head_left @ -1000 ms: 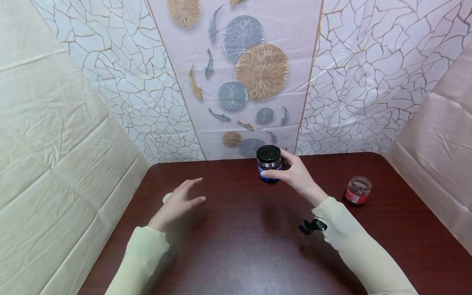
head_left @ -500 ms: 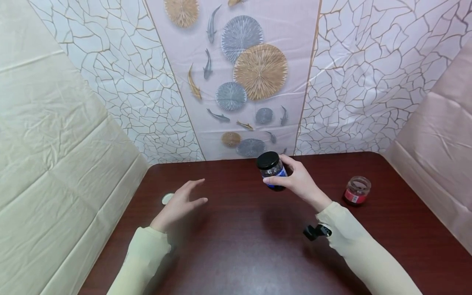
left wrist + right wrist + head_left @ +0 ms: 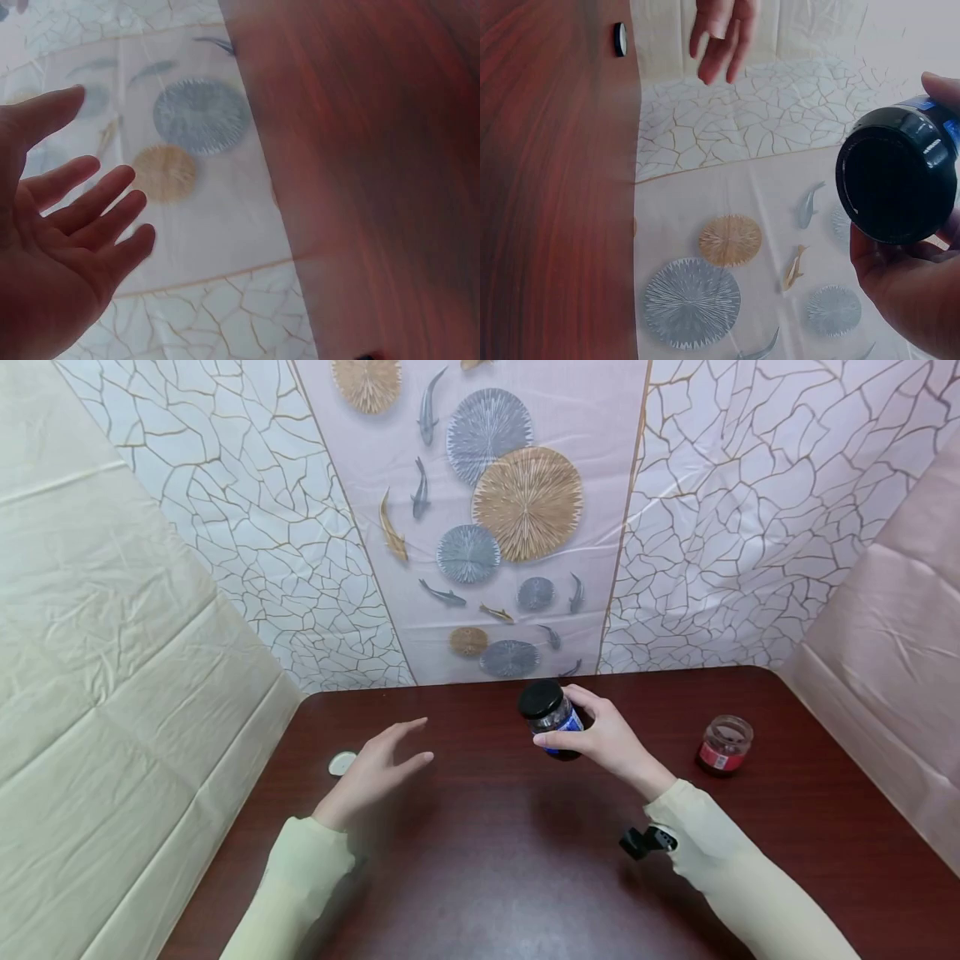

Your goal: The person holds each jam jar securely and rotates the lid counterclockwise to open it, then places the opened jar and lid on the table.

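Note:
My right hand (image 3: 611, 739) grips a glass jar (image 3: 555, 720) with a black lid and a blue label, thumb on the near side and fingers behind. The jar is held above the table, its lid tilted to the left. In the right wrist view the dark bottom or lid end of the jar (image 3: 896, 176) faces the camera. My left hand (image 3: 375, 772) hovers over the left part of the table, fingers spread from the thumb and nothing between them. The left wrist view shows that hand (image 3: 67, 225) with its palm visible and fingers relaxed.
A lidless glass jar (image 3: 725, 746) with a red label and dark contents stands at the right on the dark red table (image 3: 480, 860). Left of my left hand lies a round lid (image 3: 342, 763), pale side up. Patterned cloth (image 3: 517, 610) hangs behind the table's far edge.
The right hand has lowered the black-lidded jar and tipped it toward the left. My left hand has shifted slightly to the right, uncovering more of the round lid.

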Motion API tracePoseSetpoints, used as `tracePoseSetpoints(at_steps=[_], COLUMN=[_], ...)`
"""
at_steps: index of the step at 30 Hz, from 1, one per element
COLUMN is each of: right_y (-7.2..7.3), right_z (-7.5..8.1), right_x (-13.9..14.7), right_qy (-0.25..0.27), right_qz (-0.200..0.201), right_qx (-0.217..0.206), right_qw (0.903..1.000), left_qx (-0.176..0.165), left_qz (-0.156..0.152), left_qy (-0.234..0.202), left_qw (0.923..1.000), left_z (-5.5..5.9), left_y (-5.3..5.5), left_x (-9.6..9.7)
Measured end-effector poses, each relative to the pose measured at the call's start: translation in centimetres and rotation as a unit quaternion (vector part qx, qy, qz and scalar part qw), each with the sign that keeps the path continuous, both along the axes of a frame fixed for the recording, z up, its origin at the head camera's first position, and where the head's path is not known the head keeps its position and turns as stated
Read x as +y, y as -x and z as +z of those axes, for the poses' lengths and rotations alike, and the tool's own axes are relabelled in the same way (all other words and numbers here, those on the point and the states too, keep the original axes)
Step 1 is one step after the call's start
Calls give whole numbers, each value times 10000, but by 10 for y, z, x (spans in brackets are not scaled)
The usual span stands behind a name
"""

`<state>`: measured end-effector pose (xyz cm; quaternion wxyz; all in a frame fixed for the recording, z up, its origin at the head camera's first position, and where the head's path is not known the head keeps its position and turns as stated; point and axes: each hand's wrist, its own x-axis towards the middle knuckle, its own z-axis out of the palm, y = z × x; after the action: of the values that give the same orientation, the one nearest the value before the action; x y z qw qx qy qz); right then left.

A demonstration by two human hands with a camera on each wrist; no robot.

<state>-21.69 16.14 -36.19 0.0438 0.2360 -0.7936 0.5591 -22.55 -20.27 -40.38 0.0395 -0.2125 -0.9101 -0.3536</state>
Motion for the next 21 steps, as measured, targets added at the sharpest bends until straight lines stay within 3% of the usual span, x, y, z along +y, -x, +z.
tracePoseSetpoints(at_steps=[4, 14, 21], right_y=[-2, -10, -15], right_z=[-3, -11, -18], right_x=[-3, -14, -22], right_qy=[-77, -187, -16], right_qz=[92, 339, 687], right_qx=[41, 14, -330], right_qw=[9999, 9992, 9971], left_qx=[132, 835, 1030], left_qz=[-94, -579, -1219], left_qy=[-224, -342, -522], left_qw=[9996, 9942, 9858], left_z=[6, 28, 38], left_y=[-1, -7, -15], left_x=[13, 50, 69])
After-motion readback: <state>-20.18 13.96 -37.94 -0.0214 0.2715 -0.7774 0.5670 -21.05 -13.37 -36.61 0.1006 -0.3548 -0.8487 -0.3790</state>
